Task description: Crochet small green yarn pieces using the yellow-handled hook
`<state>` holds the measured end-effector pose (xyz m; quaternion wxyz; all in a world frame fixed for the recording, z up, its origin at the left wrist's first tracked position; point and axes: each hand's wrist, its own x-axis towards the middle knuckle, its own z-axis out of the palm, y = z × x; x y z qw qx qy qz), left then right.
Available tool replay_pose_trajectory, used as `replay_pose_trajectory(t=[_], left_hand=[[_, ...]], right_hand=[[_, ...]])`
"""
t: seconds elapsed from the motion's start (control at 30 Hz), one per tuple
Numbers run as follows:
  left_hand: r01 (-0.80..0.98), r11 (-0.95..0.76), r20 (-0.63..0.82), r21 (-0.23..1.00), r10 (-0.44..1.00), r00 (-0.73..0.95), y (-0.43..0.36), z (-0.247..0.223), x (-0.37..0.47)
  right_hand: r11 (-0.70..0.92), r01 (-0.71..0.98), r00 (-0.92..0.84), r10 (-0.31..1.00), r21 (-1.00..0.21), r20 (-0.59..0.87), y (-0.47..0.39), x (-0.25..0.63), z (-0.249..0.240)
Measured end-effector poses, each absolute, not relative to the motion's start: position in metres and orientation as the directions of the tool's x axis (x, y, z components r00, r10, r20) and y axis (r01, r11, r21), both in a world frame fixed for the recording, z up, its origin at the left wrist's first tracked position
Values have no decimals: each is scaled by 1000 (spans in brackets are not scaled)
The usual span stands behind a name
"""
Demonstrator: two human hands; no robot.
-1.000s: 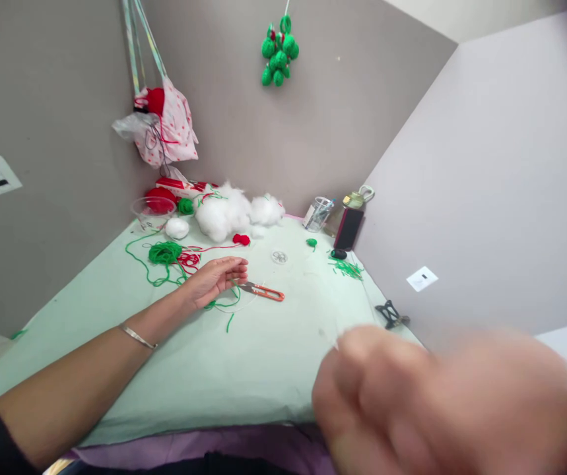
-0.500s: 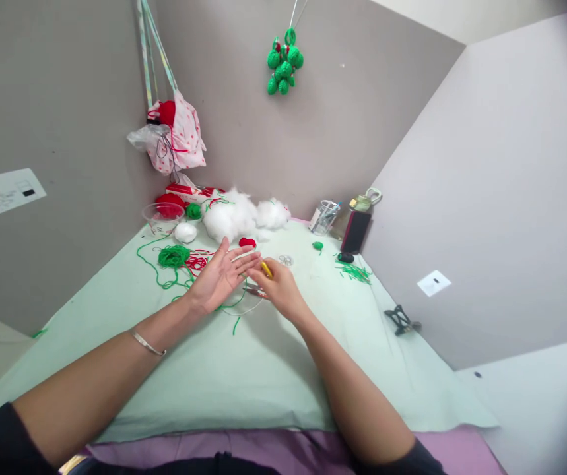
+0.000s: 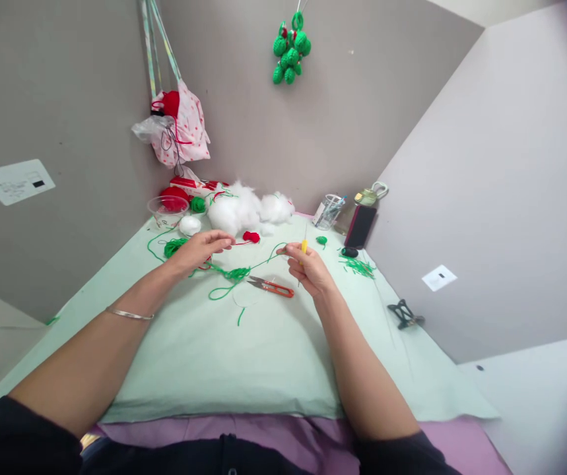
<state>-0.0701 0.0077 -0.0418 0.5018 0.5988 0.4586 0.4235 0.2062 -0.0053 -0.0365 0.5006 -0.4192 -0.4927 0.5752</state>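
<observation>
My right hand is closed around a yellow-handled crochet hook, its thin metal shaft pointing up. At its fingertips is the end of a green yarn strand, which runs left to a loose green tangle. My left hand hovers over the yarn with its fingers stretched out and nothing visible in them. A small red crocheted piece lies just beyond those fingertips, its red strand passing toward the hand. Orange-handled thread snips rest on the cloth between my hands.
White stuffing is heaped at the back beside a clear plastic tub. At the back right stand a clear cup and a phone. Green yarn scraps and a black stand lie along the right edge.
My hands have moved apart: the left went back left, the right moved right and up with the crochet hook. Green yarn now stretches between them, and the snips are uncovered.
</observation>
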Motion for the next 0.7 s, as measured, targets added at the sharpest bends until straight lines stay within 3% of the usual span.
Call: replay_pose_trajectory(t=[0.17, 0.33, 0.5, 0.7], left_hand=[[294, -176, 88, 940, 953, 288, 7, -57, -63], [376, -277, 196, 884, 951, 239, 5, -73, -50], [440, -311, 240, 842, 948, 210, 14, -76, -61], [544, -273, 197, 793, 961, 196, 26, -86, -82]], right_hand=[[-48, -297, -106, 994, -954, -16, 7, 225, -38], [-72, -387, -97, 995, -919, -37, 12, 233, -39], [-68, -457, -70, 997, -887, -40, 16, 239, -39], [-58, -502, -28, 998, -863, -51, 20, 251, -39]])
